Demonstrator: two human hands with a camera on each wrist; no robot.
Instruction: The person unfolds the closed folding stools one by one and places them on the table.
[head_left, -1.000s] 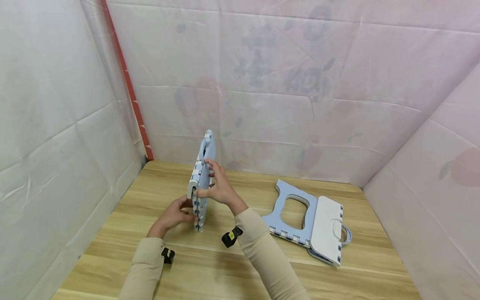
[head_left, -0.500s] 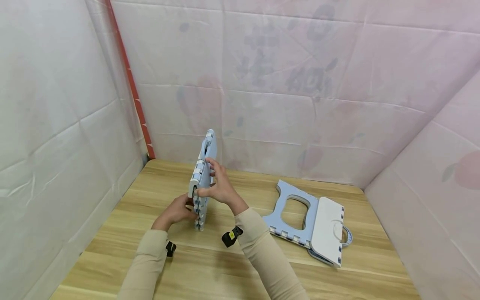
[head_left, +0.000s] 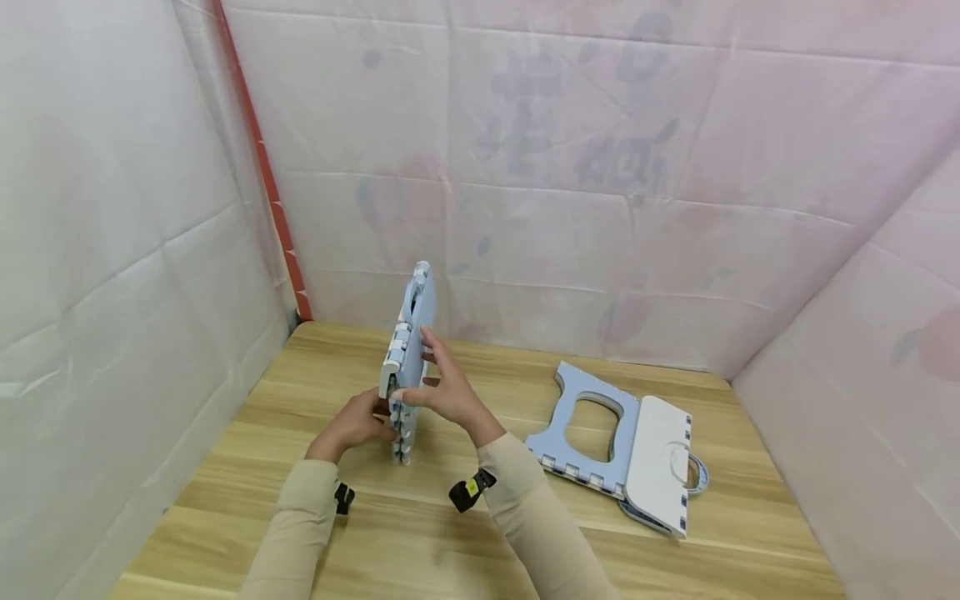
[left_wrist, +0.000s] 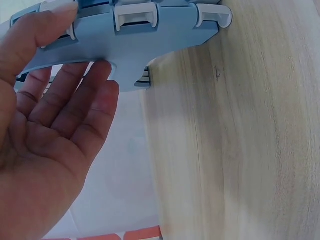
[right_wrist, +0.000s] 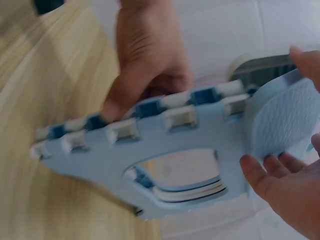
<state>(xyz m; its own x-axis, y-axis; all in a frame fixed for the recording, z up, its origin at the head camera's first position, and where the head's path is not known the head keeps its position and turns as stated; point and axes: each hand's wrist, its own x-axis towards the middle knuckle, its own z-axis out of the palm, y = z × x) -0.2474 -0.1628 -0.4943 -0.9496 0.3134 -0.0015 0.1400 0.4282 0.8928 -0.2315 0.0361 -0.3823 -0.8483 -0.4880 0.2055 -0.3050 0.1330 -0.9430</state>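
Observation:
A light blue and white folding step stool (head_left: 408, 367), folded flat, stands upright at the left of the table. My left hand (head_left: 354, 427) grips its hinged leg edge low down. In the left wrist view, that hand's thumb lies over the hinges and its fingers (left_wrist: 70, 90) reach the opening in the leg. From the right, my right hand (head_left: 452, 396) holds the folded seat half, thumb at the near edge and bent fingers against the face. The right wrist view shows those fingertips (right_wrist: 252, 167) at the textured seat panel (right_wrist: 287, 115).
A second folding stool (head_left: 581, 429), blue with a white seat panel (head_left: 660, 467) and a loop handle, lies partly unfolded at the right of the wood-grain table (head_left: 420, 542). Pale sheeting (head_left: 525, 217) walls the back and sides; a red strip (head_left: 262, 171) runs up the back left corner.
My right hand has shifted slightly down and right, its fingertips lower on the stool's face. The left hand has moved slightly inward at the leg edge. The stool remains upright and folded.

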